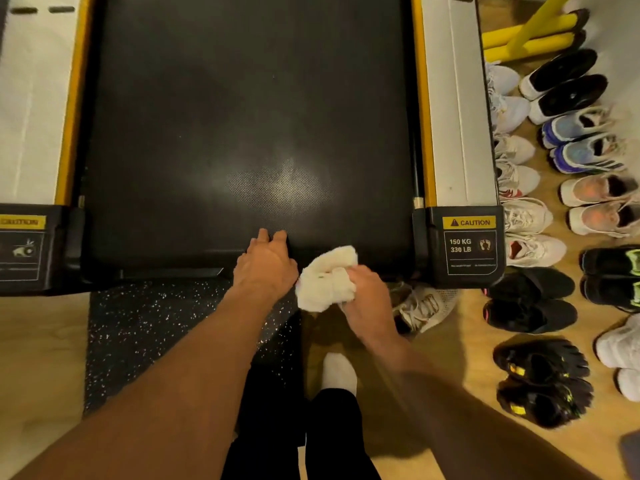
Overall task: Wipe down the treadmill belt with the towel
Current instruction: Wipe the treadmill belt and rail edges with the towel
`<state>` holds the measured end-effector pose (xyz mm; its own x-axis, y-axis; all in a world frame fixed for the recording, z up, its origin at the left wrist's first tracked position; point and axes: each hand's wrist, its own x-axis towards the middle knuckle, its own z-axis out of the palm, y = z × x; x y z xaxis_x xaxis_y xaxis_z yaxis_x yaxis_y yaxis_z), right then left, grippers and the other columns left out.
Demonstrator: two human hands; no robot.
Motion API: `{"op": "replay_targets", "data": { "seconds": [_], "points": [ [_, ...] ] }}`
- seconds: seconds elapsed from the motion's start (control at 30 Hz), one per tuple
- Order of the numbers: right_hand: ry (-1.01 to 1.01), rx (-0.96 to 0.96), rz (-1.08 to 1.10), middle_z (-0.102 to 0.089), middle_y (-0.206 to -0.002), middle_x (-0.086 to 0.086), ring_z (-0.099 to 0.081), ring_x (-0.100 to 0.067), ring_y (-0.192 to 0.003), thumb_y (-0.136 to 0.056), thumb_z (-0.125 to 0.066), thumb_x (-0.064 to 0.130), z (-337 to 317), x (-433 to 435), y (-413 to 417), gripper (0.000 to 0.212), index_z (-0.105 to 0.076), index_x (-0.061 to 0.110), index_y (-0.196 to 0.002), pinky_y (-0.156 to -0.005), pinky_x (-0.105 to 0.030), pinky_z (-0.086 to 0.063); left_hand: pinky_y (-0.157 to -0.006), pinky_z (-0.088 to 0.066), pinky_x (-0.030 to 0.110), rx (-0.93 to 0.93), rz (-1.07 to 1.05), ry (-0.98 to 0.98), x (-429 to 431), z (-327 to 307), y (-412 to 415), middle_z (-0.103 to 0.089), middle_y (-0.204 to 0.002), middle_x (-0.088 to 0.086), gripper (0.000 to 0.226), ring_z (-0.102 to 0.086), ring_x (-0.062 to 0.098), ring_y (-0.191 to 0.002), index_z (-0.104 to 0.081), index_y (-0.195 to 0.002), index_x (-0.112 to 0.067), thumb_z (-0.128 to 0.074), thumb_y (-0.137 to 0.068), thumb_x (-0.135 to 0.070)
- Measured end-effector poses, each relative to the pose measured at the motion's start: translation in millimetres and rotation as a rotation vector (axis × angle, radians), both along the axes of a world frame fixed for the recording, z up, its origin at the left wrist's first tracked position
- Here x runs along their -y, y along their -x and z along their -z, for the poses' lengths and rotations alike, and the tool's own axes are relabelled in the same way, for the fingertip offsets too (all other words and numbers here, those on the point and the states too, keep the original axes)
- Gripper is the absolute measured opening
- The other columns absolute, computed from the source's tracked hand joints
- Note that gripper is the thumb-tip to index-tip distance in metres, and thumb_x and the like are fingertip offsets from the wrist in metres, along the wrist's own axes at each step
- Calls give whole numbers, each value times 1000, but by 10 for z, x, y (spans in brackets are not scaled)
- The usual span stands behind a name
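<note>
At the near edge of the treadmill belt (242,133), the right hand (367,299) grips a bunched white towel (327,280). The left hand (266,261) rests just beside it, fingers stretched flat on the belt, holding nothing.

Matt black dimpled rubber belt (242,116), fluffy white cloth towel (327,280), speckled rubber mat (145,323), pale wood floor (38,358).

left hand (265,261) palm down, fingers extended, right hand (367,296) fingers curled

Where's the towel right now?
In the head view, the towel is bunched in the right hand at the near edge of the treadmill belt, just right of the left hand resting there.
</note>
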<state>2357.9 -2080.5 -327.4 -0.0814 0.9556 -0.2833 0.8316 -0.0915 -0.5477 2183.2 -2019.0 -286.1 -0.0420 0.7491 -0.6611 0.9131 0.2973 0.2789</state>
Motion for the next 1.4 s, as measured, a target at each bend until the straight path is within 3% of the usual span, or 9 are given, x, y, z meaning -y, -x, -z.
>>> {"op": "replay_targets", "data": {
  "seconds": [0.2, 0.37, 0.57, 0.7, 0.83, 0.97, 1.13, 1.27, 1.4],
  "points": [
    [-246, -72, 391, -60, -111, -10, -57, -20, -98, -90, -61, 28, -230, -934, 24, 28, -65, 7, -107, -73, -25, -45, -111, -34, 47, -57, -27, -85, 59, 106, 276, -22, -157, 13, 54, -28, 31, -141, -35, -145, -14, -52, -94, -21],
    [-124, 174, 268, -50, -120, -10, -51, -27, -105, -79, -72, 16, 22, -1105, 360, 42, -58, 11, -119, -85, -32, -48, -96, -45, 44, 1, -91, -184, 91, 90, 482, -56, -132, 11, 41, -54, 31, -119, -48, -135, -17, -48, -94, -16],
    [222, -39, -367, -50, -118, 0, -48, -20, -110, -86, -58, 11, -111, 165, 1335, 33, -59, 19, -118, -98, -36, -43, -88, -46, 39, 22, -615, -229, 34, -120, 790, -66, -111, 10, 29, -60, 32, -103, -64, -113, -22, -44, -92, -17],
    [-147, -170, 20, -58, -102, -4, -57, -21, -91, -78, -67, 12, -204, -509, 1405, 25, -67, 17, -103, -79, -27, -46, -81, -44, 34, 21, -646, -313, -54, -130, 1050, -66, -110, 5, 28, -60, 26, -102, -65, -110, -18, -43, -94, -15],
    [-241, -141, 223, -55, -116, -5, -53, -20, -102, -81, -66, 12, -138, -1384, 1906, 35, -64, 16, -115, -82, -22, -40, -85, -46, 35, 34, -751, -425, -105, -17, 1404, -64, -110, 5, 29, -59, 22, -103, -63, -114, -17, -40, -97, -19],
    [-137, 48, -294, -54, -126, -4, -46, -29, -112, -74, -68, 11, 46, -994, 2768, 45, -61, 19, -118, -89, -41, -37, -91, -46, 38, -4, -951, -553, -82, -22, 1821, -59, -112, 6, 26, -55, 20, -105, -61, -114, -16, -41, -97, -19],
    [186, -169, -681, -62, -106, -10, -55, -29, -100, -77, -66, 2, -132, -448, 2954, 27, -65, 9, -103, -89, -44, -45, -84, -37, 28, 23, -1192, -588, -62, -103, 2222, -54, -102, -1, 27, -49, 11, -96, -62, -114, -14, -39, -100, -20],
    [-295, -288, -86, -67, -90, -13, -63, -32, -82, -67, -72, -5, -195, -1242, 2620, 32, -71, 9, -96, -72, -36, -47, -75, -36, 20, 136, -1222, -611, -160, -92, 2331, -57, -100, -2, 26, -51, 9, -92, -63, -110, -15, -40, -100, -20],
    [-247, -11, 199, -66, -99, -10, -61, -33, -93, -78, -55, 10, -93, -2322, 2509, 20, -66, 17, -94, -69, -30, -38, -69, -33, 15, 196, -1175, -586, -251, -14, 2354, -56, -104, -4, 26, -48, 6, -94, -62, -113, -19, -40, -101, -27]
  ]
}}
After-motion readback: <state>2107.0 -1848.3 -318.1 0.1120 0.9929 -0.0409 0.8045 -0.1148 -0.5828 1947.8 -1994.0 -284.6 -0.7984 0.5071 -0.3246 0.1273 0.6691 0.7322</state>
